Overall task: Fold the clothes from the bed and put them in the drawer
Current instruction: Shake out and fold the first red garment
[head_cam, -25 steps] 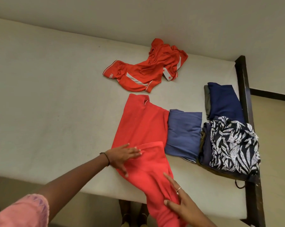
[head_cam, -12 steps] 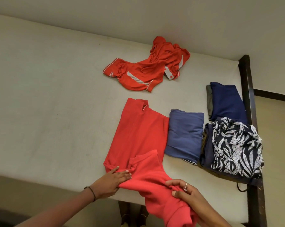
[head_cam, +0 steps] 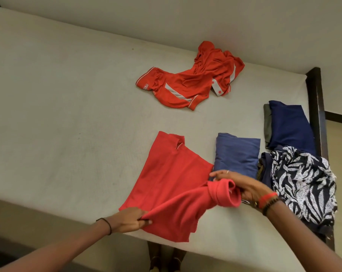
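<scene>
Left hand [head_cam: 130,219] pinches the red shirt's [head_cam: 172,177] near edge; right hand [head_cam: 243,185] grips its bunched hem, lifted.

red shirt [head_cam: 172,173]: matt cloth | bed frame [head_cam: 316,114]: dark wood

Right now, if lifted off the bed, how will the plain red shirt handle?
Likely floppy: the plain red shirt drapes between the left hand and right hand. Probably light; a pinch holds its edge. It may unfold if raised unsupported.
</scene>
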### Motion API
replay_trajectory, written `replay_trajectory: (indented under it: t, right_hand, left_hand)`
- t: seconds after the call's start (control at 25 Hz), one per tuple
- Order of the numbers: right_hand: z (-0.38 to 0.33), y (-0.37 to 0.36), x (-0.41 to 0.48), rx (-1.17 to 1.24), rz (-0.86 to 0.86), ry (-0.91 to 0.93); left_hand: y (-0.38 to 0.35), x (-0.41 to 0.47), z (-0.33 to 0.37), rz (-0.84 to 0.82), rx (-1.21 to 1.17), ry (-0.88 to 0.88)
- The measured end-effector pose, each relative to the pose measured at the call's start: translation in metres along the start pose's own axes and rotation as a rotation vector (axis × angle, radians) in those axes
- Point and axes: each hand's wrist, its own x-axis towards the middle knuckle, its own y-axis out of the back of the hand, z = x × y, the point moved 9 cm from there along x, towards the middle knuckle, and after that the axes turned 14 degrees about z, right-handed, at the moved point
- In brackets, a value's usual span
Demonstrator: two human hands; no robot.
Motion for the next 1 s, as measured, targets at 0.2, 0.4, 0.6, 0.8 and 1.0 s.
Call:
replay_trajectory:
  t: [0.2, 0.4, 0.6, 0.8, 1.0]
  right_hand:
    - [-0.034, -0.023, 0.080, 0.067, -0.008, -0.163]
    - [-0.060, -0.027, 0.113, 0.211, 0.193, -0.004]
    - [-0.050, -0.048, 0.095, 0.038, 0.258, 0.115]
    - [-0.038, -0.086, 0.105, -0.224, 0.372, 0.257]
    - [-0.056, -0.073, 0.116, -0.164, 0.571, 0.403]
  left_hand:
    - [0.019, 0.022, -0.021, 0.113, -0.183, 0.012]
    - [0.032, 0.036, -0.037, 0.130, -0.393, 0.121]
    - [0.022, 0.028, -0.041, 0.016, -0.405, 0.154]
    - [0.014, 0.026, -0.045, -0.041, -0.230, 0.096]
    - [0.015, 0.022, -0.051, -0.039, -0.285, 0.081]
